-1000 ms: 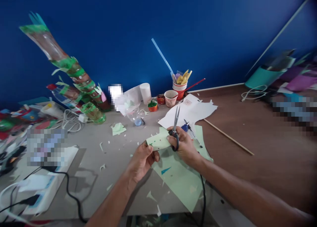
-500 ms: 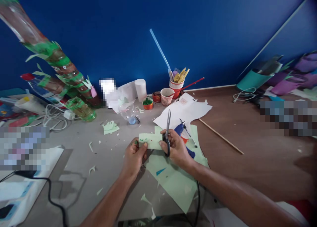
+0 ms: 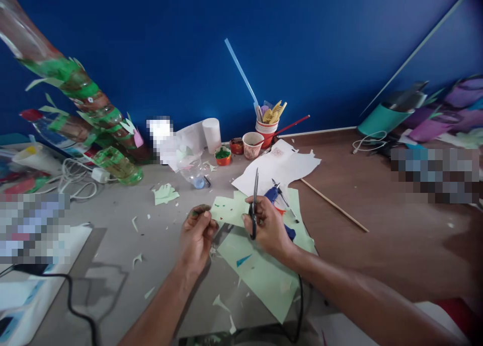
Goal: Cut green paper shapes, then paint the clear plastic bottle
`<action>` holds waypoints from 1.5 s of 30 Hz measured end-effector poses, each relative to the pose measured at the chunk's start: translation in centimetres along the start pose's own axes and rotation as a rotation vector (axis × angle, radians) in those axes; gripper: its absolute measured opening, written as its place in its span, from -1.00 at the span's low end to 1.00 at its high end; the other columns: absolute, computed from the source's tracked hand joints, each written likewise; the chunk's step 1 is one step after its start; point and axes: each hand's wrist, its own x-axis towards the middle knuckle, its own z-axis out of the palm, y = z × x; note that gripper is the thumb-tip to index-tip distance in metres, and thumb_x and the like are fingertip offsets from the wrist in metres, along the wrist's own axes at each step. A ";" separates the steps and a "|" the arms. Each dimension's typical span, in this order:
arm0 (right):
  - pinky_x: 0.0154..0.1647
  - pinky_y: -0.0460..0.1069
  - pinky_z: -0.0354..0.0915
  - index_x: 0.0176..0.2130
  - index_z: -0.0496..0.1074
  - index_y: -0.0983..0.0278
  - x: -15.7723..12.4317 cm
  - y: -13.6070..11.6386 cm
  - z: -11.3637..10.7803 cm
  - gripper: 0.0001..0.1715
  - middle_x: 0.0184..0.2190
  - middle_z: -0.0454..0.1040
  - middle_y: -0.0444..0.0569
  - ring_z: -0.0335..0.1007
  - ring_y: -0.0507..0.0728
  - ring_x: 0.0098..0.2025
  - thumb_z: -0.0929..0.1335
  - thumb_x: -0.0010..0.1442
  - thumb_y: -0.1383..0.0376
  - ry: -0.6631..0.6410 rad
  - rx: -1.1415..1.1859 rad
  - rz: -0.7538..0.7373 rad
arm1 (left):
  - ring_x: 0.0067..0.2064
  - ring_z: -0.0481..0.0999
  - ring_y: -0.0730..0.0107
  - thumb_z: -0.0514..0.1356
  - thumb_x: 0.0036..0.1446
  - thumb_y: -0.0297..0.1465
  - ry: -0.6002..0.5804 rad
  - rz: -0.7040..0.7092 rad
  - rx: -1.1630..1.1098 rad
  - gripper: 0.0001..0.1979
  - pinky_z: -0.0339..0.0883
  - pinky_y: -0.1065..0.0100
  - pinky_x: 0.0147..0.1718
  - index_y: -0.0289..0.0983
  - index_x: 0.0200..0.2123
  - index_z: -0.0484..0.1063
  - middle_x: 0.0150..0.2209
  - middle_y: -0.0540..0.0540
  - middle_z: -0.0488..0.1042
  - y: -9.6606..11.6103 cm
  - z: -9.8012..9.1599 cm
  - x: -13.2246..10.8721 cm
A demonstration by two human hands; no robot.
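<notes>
My left hand (image 3: 196, 237) pinches a small piece of pale green paper (image 3: 225, 208) at its left edge, thumb against the fingers. A few green and red specks mark that piece. My right hand (image 3: 267, 224) is closed round the handles of black-handled scissors (image 3: 255, 187), whose blades point up and away from me. The paper's right end meets the right fingers; whether they grip it too is hidden. Below both hands lies a larger pale green sheet (image 3: 260, 278) with a small blue scrap (image 3: 243, 260) on it. Partly behind my right hand rests a blue glue gun (image 3: 272, 194).
White torn paper (image 3: 281, 165) lies beyond the scissors. Paint cups, including a green one (image 3: 223, 156), stand by the wall. To the right is a wooden stick (image 3: 335, 205). A painted bottle trunk (image 3: 90, 101) leans at left. Paper scraps (image 3: 166, 194) dot the table.
My left thumb has drawn back from the face of the green piece to its left edge, and the piece has tilted. My right hand still holds the scissors. The view has shifted slightly.
</notes>
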 end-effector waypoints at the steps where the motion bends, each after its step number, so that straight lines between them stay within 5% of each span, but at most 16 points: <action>1: -0.59 -0.14 0.03 -0.12 0.26 0.24 0.0 -0.1 0.0 -0.63 -0.55 0.17 -0.26 0.06 -0.05 -0.58 0.38 0.04 0.34 0.014 -0.003 -0.010 | -0.62 0.26 0.67 0.41 -0.13 -0.39 0.009 0.005 -0.007 -0.76 0.23 0.58 -0.57 -0.27 -0.36 0.46 -0.63 0.12 0.37 0.0 -0.1 0.1; 11: -0.62 -0.14 0.06 -0.17 0.25 0.23 0.1 -1.9 -0.2 -0.70 -0.56 0.17 -0.26 0.08 -0.04 -0.61 0.34 0.05 0.33 0.122 0.038 -0.125 | -0.57 0.31 0.63 0.41 -0.11 -0.19 -0.274 -0.235 0.080 -0.65 0.28 0.45 -0.50 -0.35 -0.39 0.49 -0.39 -0.03 0.48 -0.2 0.1 -0.9; 16: -0.57 -0.12 0.12 -0.15 0.25 0.21 -0.6 -2.1 -0.1 -0.68 -0.55 0.19 -0.24 0.11 -0.02 -0.58 0.36 0.07 0.31 0.067 0.050 -0.114 | -0.63 0.27 0.62 0.42 -0.16 -0.14 -0.381 -0.323 0.103 -0.60 0.21 0.43 -0.55 -0.35 -0.40 0.50 -0.51 -0.02 0.43 -0.8 0.3 -1.4; 25: -0.55 -0.13 0.12 -0.09 0.26 0.23 -0.9 -0.3 0.7 -0.58 -0.50 0.29 -0.20 0.18 -0.02 -0.53 0.42 0.05 0.31 -0.091 0.000 -0.028 | -0.63 0.22 0.59 0.41 -0.13 -0.22 -0.268 -0.213 0.237 -0.68 0.10 0.45 -0.60 -0.35 -0.52 0.45 -0.64 0.01 0.37 -1.6 0.5 -1.4; 37: -0.53 -0.11 0.11 -0.20 0.32 0.25 -0.8 -2.2 -0.3 -0.68 -0.54 0.30 -0.20 0.17 -0.01 -0.53 0.43 0.03 0.27 -0.312 -0.070 0.034 | -0.65 0.24 0.64 0.41 -0.14 -0.26 -0.108 -0.017 0.113 -0.72 0.16 0.46 -0.60 -0.34 -0.48 0.47 -0.52 -0.02 0.50 0.0 0.3 -0.7; 45: -0.40 -0.07 0.27 -0.07 0.21 0.18 -0.3 -1.3 0.3 -0.49 -0.34 0.39 -0.10 0.33 0.04 -0.39 0.44 0.01 0.24 -0.075 0.205 0.065 | -0.62 0.26 0.56 0.40 -0.12 -0.27 -0.250 -0.162 0.142 -0.75 0.16 0.44 -0.57 -0.33 -0.50 0.49 -0.65 0.04 0.36 -1.0 0.3 -1.2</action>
